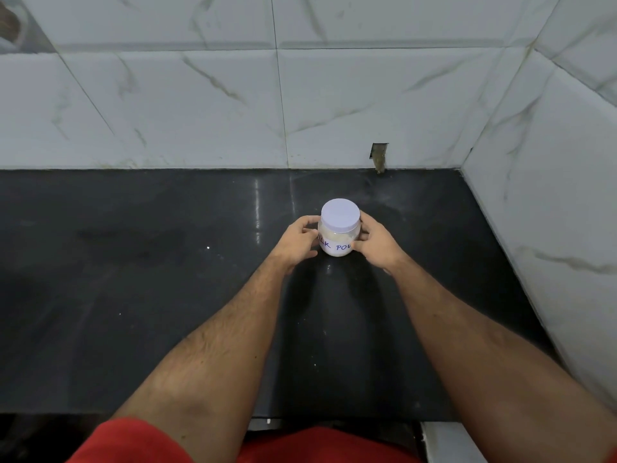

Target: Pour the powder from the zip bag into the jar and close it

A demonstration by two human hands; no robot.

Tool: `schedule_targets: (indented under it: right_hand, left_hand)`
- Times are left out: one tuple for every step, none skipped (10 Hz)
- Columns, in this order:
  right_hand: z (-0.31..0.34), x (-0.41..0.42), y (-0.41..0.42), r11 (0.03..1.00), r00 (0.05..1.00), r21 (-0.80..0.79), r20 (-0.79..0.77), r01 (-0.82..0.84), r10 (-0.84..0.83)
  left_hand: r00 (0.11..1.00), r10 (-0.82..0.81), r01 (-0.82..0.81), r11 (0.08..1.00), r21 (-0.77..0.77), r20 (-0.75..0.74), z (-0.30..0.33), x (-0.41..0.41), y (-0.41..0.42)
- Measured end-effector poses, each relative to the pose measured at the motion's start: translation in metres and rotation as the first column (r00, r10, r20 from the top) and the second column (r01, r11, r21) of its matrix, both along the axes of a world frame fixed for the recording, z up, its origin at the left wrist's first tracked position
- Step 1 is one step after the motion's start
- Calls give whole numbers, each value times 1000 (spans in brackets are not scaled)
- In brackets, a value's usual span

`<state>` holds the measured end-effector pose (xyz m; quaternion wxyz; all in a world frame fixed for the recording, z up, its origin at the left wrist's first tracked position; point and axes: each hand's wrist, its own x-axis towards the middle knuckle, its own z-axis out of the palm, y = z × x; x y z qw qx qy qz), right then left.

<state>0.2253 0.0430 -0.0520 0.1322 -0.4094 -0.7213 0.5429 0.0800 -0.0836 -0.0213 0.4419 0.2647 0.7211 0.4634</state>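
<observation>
A small clear jar (338, 240) of pale powder, white lid (340, 213) on, stands upright on the black surface (133, 279). Blue handwriting reads "LK POW". The left hand (297, 243) and right hand (375, 243) grip its sides, fingers curled around it.

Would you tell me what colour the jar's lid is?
The lid is pale lilac-white, seen in the head view.

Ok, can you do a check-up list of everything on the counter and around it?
Surface: black counter, shiny, a few pale specks.
Job's things: jar upright, white lid on, pale powder inside; no zip bag seen.
Clutter: nothing seen.
Hands: left hand and right hand grip the jar's sides.
Cables: nothing seen.
Surroundings: marbled wall tiles, small hole at the wall's base.
</observation>
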Motion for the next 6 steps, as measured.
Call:
schedule_targets:
  right_hand:
    - [5,1,-7,992,992,34,28,118,-119]
    - [7,5,-14,988,988,68,56,139,-143]
    - [3,4,-17,987,990,96,51,127,-132]
    - [8,2,-18,987,992,119,59,104,-112]
    - [11,2,-19,991,995,115,70,62,-71]
    - [13,4,-22,987,991,138,98,77,-91]
  left_hand:
    - [999,15,-15,1000,-8,-43,-2,0,-4]
    - [995,-41,41,999,-6,-96,4,5,-6]
    - [993,-70,73,997,30,-93,7,14,-9]
    - [992,-43,46,999,20,-120,1,15,-12]
    - [989,-61,65,998,22,-135,1,13,-15]
    - [979,-86,88,996,-1,-185,1,11,-17]
